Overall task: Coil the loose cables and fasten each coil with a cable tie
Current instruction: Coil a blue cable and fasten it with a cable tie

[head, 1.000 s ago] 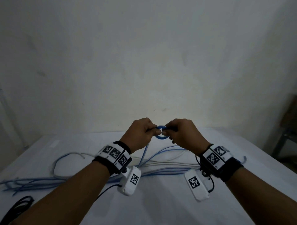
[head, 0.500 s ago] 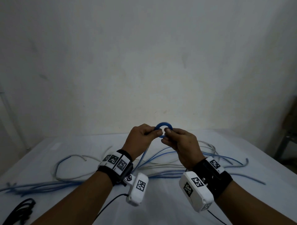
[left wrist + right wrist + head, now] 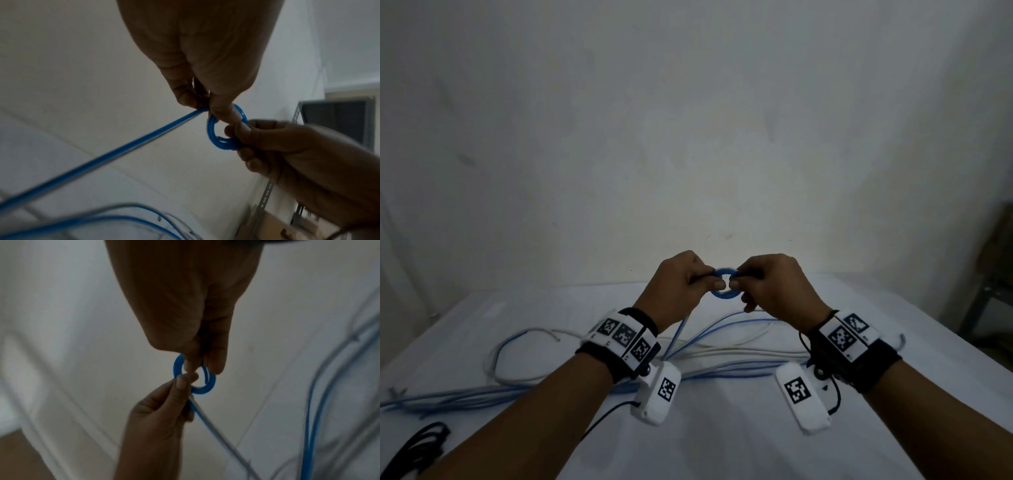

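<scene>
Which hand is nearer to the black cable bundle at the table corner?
Left. The left hand is up at the blue coil, on the side of the black bundle; the right hand is farther across.

No legible text, brand, number or sign in any view. Only markings: black-and-white square fiducial patterns, which carry no readable characters, on the white wrist bands and on the white camera housings hanging below the wrists. Tiny print beside the band markers is too small to read.
</scene>
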